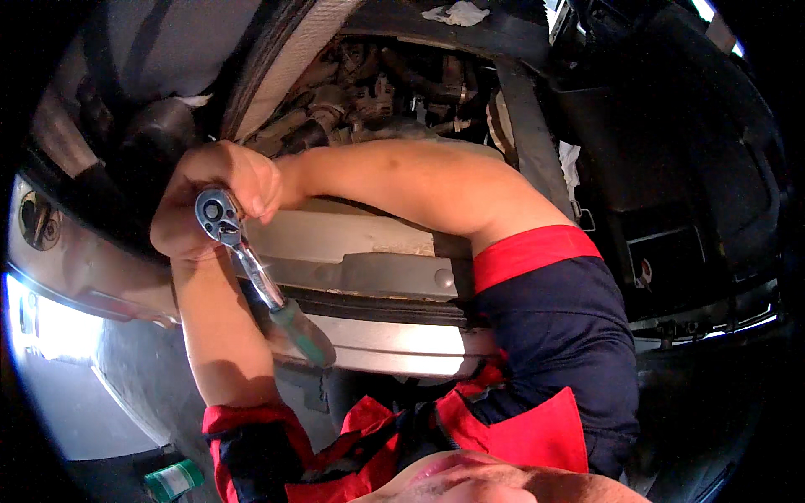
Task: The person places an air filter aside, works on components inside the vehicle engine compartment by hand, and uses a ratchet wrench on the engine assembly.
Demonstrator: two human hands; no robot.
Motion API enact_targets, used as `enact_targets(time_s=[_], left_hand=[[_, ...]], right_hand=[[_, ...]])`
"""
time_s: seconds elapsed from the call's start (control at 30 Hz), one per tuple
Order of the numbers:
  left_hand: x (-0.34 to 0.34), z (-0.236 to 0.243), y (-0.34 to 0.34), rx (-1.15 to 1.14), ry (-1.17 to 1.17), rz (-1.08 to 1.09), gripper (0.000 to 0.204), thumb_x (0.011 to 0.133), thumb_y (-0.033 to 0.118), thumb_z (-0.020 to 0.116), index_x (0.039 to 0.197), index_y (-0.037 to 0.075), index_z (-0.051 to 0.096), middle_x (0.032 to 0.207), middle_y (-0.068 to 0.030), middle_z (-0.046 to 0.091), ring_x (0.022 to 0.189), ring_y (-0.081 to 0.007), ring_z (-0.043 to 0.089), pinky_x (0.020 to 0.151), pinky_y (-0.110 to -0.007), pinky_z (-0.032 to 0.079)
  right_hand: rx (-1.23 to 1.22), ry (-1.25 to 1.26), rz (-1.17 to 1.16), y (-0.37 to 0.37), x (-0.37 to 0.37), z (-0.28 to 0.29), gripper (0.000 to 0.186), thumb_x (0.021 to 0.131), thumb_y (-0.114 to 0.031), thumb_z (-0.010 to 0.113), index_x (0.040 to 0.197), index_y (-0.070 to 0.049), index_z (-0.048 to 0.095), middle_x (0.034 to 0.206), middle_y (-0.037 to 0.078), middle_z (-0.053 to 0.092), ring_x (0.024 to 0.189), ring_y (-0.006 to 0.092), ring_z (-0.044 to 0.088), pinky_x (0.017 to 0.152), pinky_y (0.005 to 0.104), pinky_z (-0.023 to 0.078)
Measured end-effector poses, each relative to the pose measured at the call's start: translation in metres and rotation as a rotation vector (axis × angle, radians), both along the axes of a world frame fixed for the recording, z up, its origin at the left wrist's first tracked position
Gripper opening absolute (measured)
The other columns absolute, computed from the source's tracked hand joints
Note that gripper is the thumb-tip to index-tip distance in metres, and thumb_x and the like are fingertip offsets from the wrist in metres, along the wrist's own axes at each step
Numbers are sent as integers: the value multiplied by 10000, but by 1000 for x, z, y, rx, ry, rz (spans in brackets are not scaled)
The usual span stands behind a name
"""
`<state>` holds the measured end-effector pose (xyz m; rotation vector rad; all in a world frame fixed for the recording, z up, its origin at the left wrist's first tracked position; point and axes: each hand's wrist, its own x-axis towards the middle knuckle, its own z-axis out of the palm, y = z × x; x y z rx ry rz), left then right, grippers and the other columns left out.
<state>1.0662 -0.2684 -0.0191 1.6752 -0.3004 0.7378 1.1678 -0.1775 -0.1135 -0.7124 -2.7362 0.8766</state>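
Note:
My left hand (173, 220) is curled at the head of a ratchet wrench (267, 285), at the left end of the engine bay. The wrench's chrome head faces up. Its green and grey handle slants down to the right, free of both hands. My right arm reaches across from the right, and my right hand (232, 172) lies closed against the left one, just above the wrench head. Its fingers are bent inward; what they hold, if anything, is hidden. The hands overlap, so parts of the left fingers cannot be seen.
A vehicle's engine (369, 101) with hoses lies in the bay beyond my arms. Along its near side runs a light-coloured metal crossmember (360, 239). A black plastic panel (671, 151) stands at the right. White crumpled paper (457, 12) lies at the back; a green container (173, 480) is low at the left.

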Motion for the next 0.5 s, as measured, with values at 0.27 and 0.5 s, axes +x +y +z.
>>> enact_targets(time_s=[0.27,0.5], left_hand=[[1,3,1,-1,11,-37,351,691,243,705,826,-66,607,696,-140,561,564,-200,495,536,-303,367],[2,1,-9,74,4,152,411,727,410,721,820,34,580,533,-8,471,454,-117,413,467,-277,360]], right_hand=[[100,74,83,11,-5,-12,373,948,-377,456,1174,-122,609,1227,141,602,1124,317,546,972,391,394],[112,209,138,7,-13,-17,290,953,-285,475,1158,-132,611,1188,118,623,1103,290,555,961,367,401]])
